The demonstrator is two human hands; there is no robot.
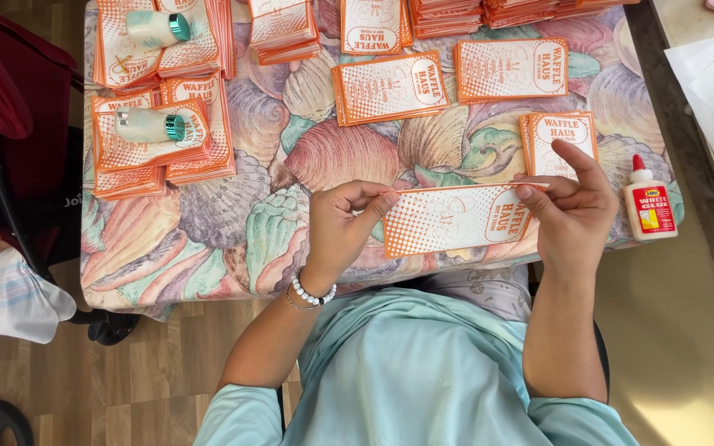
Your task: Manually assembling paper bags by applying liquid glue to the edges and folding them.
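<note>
Both hands at the table's [208, 198] near edge, left hand [342, 229] and right hand [573, 211] fingers clamped on an orange sleeve [456, 219], glue bottle [649, 202] just right, sleeve stacks [159, 136] crowding the far side

glue bottle [649, 201] crowds right; bare tablecloth [241, 206] left.

Support: table with a seashell-print cloth [233, 173] in pink, green and tan. Stacks of orange-and-white printed paper sleeves [159, 136] from 9 to 12 o'clock, more stacks [510, 70] at 12 to 1. Two small pale-green bottles with teal caps [152, 125] lie on the left stacks. White glue bottle with red cap [649, 201] stands at 3 o'clock, near the edge.
</note>
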